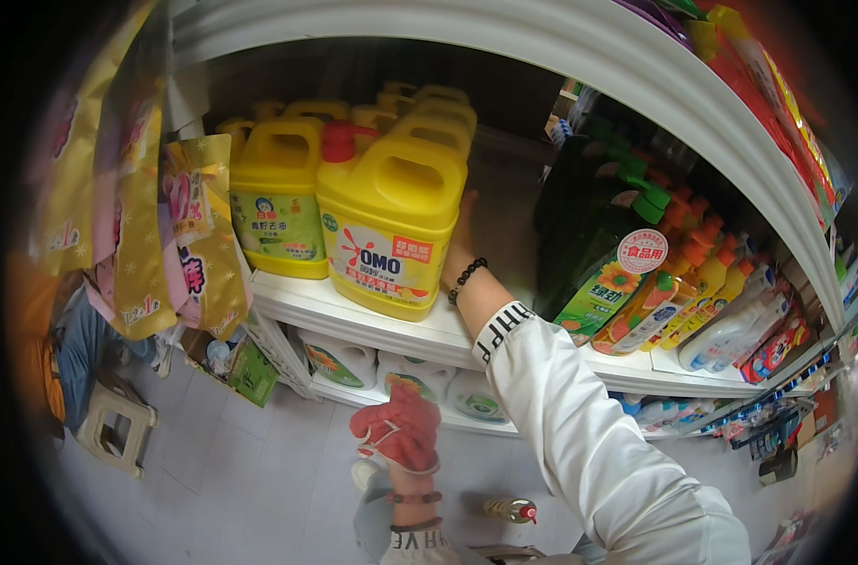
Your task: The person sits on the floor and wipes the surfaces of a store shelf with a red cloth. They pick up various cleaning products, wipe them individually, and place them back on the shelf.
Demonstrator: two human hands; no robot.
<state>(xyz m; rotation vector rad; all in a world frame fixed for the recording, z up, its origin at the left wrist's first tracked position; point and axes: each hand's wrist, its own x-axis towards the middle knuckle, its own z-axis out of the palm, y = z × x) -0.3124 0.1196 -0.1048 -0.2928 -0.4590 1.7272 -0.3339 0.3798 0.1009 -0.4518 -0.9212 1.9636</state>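
My right hand (462, 236) reaches onto the white shelf (372, 328), at the right side of a large yellow OMO jug (390, 212) with a red cap. Its fingers are partly hidden by the jug, so I cannot tell how firmly they bear on it. Lower down, my left hand (413, 480) is in front of the lower shelf, holding a bunched red cloth (404, 427) with white edging; the cloth covers its fingers. Left of the OMO jug stands another yellow jug (281, 198) with a green label. More yellow jugs line up behind both.
Dark green pump bottles (605, 275) and orange bottles (648, 311) stand to the right. Gold packets (203, 233) hang at the left. White jugs (341, 360) sit below. A bottle with a red cap (510, 510) and a plastic stool (118, 427) are on the floor; a person's leg (90, 353) shows beyond.
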